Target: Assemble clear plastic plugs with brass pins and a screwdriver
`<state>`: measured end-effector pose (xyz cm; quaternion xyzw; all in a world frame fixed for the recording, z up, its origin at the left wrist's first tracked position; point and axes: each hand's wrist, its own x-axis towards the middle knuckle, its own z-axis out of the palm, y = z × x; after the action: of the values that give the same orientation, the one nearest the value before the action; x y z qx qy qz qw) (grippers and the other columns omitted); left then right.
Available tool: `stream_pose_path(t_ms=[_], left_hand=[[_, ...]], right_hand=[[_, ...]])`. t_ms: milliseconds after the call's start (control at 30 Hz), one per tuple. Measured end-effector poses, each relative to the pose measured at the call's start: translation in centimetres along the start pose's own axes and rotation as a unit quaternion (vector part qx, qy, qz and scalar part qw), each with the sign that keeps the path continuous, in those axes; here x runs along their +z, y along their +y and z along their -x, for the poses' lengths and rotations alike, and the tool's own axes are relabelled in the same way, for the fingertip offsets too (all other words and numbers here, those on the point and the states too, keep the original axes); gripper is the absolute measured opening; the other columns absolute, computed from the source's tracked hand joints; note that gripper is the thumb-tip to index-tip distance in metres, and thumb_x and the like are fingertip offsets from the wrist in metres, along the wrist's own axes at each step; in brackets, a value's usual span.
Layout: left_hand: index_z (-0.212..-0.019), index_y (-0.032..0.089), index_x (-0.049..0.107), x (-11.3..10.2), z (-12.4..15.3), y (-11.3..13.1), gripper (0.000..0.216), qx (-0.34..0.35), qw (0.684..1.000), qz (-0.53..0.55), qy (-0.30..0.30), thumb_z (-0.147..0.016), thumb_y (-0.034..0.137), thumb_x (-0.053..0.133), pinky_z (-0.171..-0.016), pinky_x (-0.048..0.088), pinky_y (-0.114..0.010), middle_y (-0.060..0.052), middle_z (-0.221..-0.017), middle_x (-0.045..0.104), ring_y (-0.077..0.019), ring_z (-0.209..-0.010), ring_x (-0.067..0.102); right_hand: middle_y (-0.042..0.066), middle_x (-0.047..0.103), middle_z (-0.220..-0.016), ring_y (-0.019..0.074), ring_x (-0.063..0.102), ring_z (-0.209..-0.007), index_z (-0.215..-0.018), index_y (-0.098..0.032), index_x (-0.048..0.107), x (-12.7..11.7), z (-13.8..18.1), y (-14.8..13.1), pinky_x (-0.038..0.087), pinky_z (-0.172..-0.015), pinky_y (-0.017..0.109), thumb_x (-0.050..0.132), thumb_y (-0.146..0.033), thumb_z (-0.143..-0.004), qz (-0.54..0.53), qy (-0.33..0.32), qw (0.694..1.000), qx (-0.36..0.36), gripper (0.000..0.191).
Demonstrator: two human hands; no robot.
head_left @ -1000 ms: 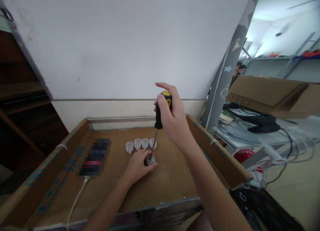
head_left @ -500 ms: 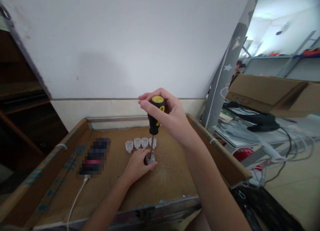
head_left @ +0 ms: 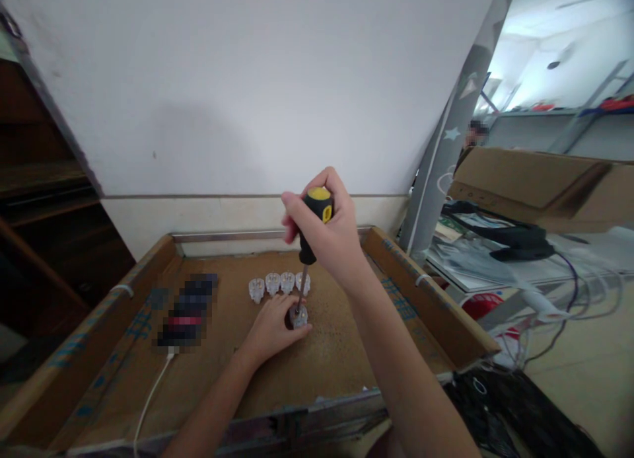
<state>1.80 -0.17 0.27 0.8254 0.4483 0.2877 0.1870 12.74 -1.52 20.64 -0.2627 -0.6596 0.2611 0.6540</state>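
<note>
My right hand (head_left: 327,227) is wrapped round the black and yellow handle of a screwdriver (head_left: 315,236), which stands nearly upright. Its shaft runs down to a small clear plastic fitting (head_left: 300,318) that shows bits of metal inside. The tip meets the top of that fitting; the exact contact is too small to see. Thumb and fingers of my left hand (head_left: 275,329) close round the fitting and hold it against the brown board. Just behind stand several similar clear fittings (head_left: 272,283) in a short row.
The brown work tray (head_left: 208,385) has raised cardboard sides, with a wall behind it. A blurred-out phone-like object (head_left: 188,310) with a white cable (head_left: 151,395) lies left. Past a grey post (head_left: 436,147) on the right are a cardboard box (head_left: 535,184), cables and a person.
My right hand has turned on the screwdriver handle, its fingers now curled more closely round it. The handle has shifted slightly right. My left hand and the fitting stay in place.
</note>
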Motion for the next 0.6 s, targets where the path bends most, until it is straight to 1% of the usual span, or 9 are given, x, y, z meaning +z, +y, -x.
stream_pose_path(t_ms=[100,167,233,267,333,433,467,533,600], left_hand=[[-0.104,0.020,0.060,0.1,0.0,-0.1,0.035,0.007,1.000,0.000,0.001,-0.074,0.038,0.064,-0.085,0.044,-0.037,-0.006,-0.100,0.063,-0.0243,-0.096,0.056],[-0.103,0.020,0.060,0.2,0.0,-0.1,0.033,0.010,1.000,-0.002,0.003,-0.075,0.038,0.063,-0.085,0.043,-0.037,-0.006,-0.100,0.063,-0.0240,-0.095,0.056],[-0.102,0.020,0.059,0.2,0.0,-0.2,0.032,0.011,1.000,-0.005,0.005,-0.075,0.037,0.063,-0.085,0.043,-0.037,-0.006,-0.100,0.063,-0.0239,-0.095,0.055],[-0.102,0.020,0.059,0.2,0.0,-0.2,0.032,0.010,1.000,-0.006,0.006,-0.075,0.037,0.064,-0.085,0.043,-0.037,-0.006,-0.100,0.063,-0.0239,-0.095,0.055],[-0.102,0.021,0.059,0.2,0.0,-0.1,0.033,0.008,1.000,-0.003,0.003,-0.075,0.037,0.064,-0.085,0.043,-0.037,-0.006,-0.101,0.063,-0.0239,-0.095,0.055],[-0.104,0.021,0.060,0.1,0.0,-0.1,0.034,0.005,1.000,0.003,-0.003,-0.075,0.037,0.063,-0.087,0.042,-0.038,-0.006,-0.102,0.063,-0.0240,-0.097,0.055],[-0.104,0.021,0.060,0.1,-0.1,-0.1,0.034,0.004,1.000,0.003,-0.003,-0.075,0.037,0.063,-0.087,0.042,-0.038,-0.006,-0.102,0.063,-0.0239,-0.096,0.055],[-0.103,0.021,0.060,0.2,-0.1,-0.2,0.033,0.006,1.000,0.001,0.004,-0.074,0.038,0.064,-0.085,0.043,-0.038,-0.006,-0.101,0.063,-0.0239,-0.095,0.055],[-0.102,0.021,0.060,0.3,-0.1,-0.3,0.033,0.011,1.000,-0.002,0.007,-0.074,0.038,0.063,-0.084,0.043,-0.037,-0.006,-0.100,0.064,-0.0238,-0.094,0.055]], right_hand=[[-0.007,0.039,-0.055,0.0075,0.039,-0.046,-0.073,-0.024,0.041,-0.2,-0.1,0.5,0.031,-0.045,0.022,0.055,-0.043,-0.083,0.020,0.095,0.995,-0.006,0.026],[-0.005,0.042,-0.059,0.0087,0.041,-0.049,-0.086,-0.024,0.051,-0.4,0.3,0.4,0.033,-0.048,0.024,0.045,-0.044,-0.088,0.056,0.149,0.987,-0.021,0.021],[-0.003,0.046,-0.065,0.0101,0.045,-0.055,-0.100,-0.024,0.053,-0.5,0.9,0.1,0.036,-0.051,0.025,0.041,-0.041,-0.091,0.085,0.133,0.987,-0.033,0.022],[-0.002,0.049,-0.069,0.0103,0.048,-0.059,-0.100,-0.024,0.053,-0.6,1.0,-0.1,0.038,-0.054,0.025,0.045,-0.038,-0.090,0.092,0.111,0.989,-0.042,0.020],[-0.002,0.052,-0.073,0.0099,0.050,-0.064,-0.086,-0.023,0.051,-0.7,1.0,-0.5,0.040,-0.058,0.024,0.055,-0.032,-0.084,0.070,0.076,0.993,-0.051,0.010],[-0.007,0.047,-0.059,0.0080,0.045,-0.051,-0.072,-0.024,0.038,-0.5,0.4,-0.5,0.037,-0.049,0.022,0.061,-0.029,-0.079,-0.014,0.017,1.000,-0.014,0.024],[-0.008,0.042,-0.055,0.0075,0.041,-0.047,-0.071,-0.024,0.036,-0.4,0.2,-0.4,0.034,-0.046,0.022,0.060,-0.032,-0.079,-0.021,0.019,1.000,-0.001,0.026],[-0.008,0.037,-0.052,0.0073,0.037,-0.044,-0.071,-0.024,0.040,-0.2,0.0,-0.2,0.031,-0.044,0.022,0.056,-0.039,-0.082,0.011,0.071,0.997,0.007,0.025],[-0.006,0.041,-0.056,0.0084,0.041,-0.048,-0.081,-0.023,0.049,-0.1,0.3,-0.2,0.033,-0.048,0.024,0.047,-0.042,-0.087,0.060,0.127,0.990,-0.010,0.020]])
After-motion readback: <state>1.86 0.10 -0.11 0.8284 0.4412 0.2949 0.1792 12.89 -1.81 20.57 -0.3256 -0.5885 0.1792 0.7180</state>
